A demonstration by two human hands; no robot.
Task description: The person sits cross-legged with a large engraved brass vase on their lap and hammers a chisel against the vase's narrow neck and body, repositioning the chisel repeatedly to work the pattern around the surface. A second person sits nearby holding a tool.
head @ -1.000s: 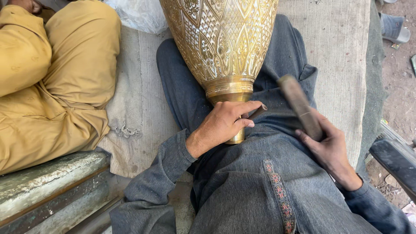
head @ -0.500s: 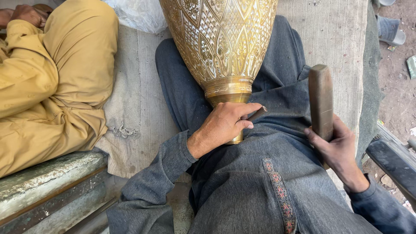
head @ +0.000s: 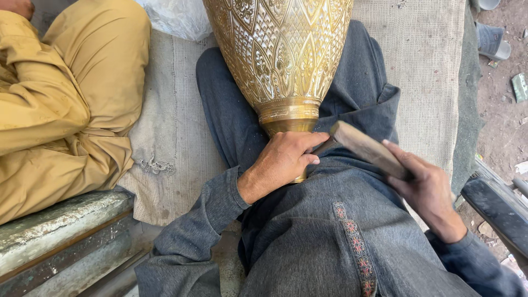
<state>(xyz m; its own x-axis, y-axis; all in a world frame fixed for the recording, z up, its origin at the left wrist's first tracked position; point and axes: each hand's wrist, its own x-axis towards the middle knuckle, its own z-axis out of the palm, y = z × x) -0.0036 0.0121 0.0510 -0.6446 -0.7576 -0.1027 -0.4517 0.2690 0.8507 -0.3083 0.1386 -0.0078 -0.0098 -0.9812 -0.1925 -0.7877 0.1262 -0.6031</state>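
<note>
A large engraved brass vase (head: 280,55) lies across my lap with its narrow neck toward me. My left hand (head: 283,161) grips the neck and pinches a thin dark chisel (head: 323,146) whose tip rests against the brass. My right hand (head: 426,190) holds a wooden mallet (head: 366,148) by its handle. The mallet head sits right at the chisel's end, beside my left fingers. I wear dark grey clothes with an embroidered strip (head: 355,247).
A person in mustard-yellow clothes (head: 60,104) sits at the left on the same woven mat (head: 176,137). A worn metal beam (head: 49,225) lies at the lower left. Dirt ground with scraps (head: 506,82) and a dark bar (head: 498,209) are at the right.
My right hand raised the mallet upright half a second ago and has now swung it down onto the chisel's end. My left hand and the vase stay put.
</note>
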